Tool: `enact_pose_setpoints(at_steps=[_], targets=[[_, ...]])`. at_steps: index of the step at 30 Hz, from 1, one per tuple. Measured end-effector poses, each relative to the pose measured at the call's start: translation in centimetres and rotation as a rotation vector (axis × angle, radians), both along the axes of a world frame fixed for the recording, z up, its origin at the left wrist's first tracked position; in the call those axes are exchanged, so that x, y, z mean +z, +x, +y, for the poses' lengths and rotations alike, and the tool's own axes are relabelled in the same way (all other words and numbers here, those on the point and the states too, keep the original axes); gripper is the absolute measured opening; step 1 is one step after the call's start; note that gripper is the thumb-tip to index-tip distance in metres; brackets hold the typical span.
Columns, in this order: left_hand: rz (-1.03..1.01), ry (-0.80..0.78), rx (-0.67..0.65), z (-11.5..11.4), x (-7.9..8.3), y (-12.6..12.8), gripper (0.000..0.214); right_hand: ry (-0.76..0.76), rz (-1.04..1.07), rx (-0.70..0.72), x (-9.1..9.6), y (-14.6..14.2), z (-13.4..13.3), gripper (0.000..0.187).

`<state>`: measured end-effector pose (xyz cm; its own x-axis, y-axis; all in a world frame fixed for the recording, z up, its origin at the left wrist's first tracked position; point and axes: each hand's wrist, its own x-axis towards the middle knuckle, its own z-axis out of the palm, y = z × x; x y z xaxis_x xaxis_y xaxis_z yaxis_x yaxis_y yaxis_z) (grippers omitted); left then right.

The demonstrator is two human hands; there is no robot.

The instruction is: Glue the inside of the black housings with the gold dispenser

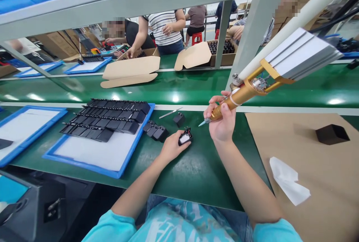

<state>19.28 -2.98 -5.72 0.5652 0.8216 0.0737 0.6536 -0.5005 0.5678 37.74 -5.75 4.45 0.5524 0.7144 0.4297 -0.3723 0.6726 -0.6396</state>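
My left hand [172, 146] is closed on a small black plastic housing [185, 137] just above or on the green bench. White material and a bit of red show in its open side, with prongs at the top. In my right hand [224, 122] is a gold glue dispenser [235, 99], gripped around its barrel. Its pale blue nozzle [202, 123] points down and left, apart from the housing. Close to my left hand stand a single black housing [178, 119] and a short row of black housings [156, 131]. A thin metal tool [170, 112] lies behind them.
Left is a blue-rimmed tray [120, 173] with rows of black housings [112, 117]; another blue tray [33, 108] lies beyond. At right, cardboard [311, 152] bears a white tissue [290, 182] and black block [332, 134]. A metal frame [246, 47] rises ahead; co-workers sit across the green belt [179, 85].
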Motion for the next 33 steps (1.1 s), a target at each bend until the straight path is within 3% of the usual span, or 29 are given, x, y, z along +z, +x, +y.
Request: enact_pose_setpoints(at_steps=[6,14,20,33], targets=[[0.022,0.064,0.082,-0.5,2.4,0.6,0.038,0.035,0.01,0.11,0.2,-1.6,-0.6,0.034],[-0.129,0.172,0.08,-1.3,5.4,1.2,0.035,0.034,0.023,0.085,0.2,-2.0,-0.8,0.033],[-0.148,0.193,0.069,-1.5,5.9,1.2,0.033,0.062,0.027,0.045,0.3,-1.9,-0.8,0.021],[-0.09,0.067,0.133,-1.9,5.3,1.9,0.036,0.053,0.041,0.094,0.6,-2.2,-1.1,0.034]])
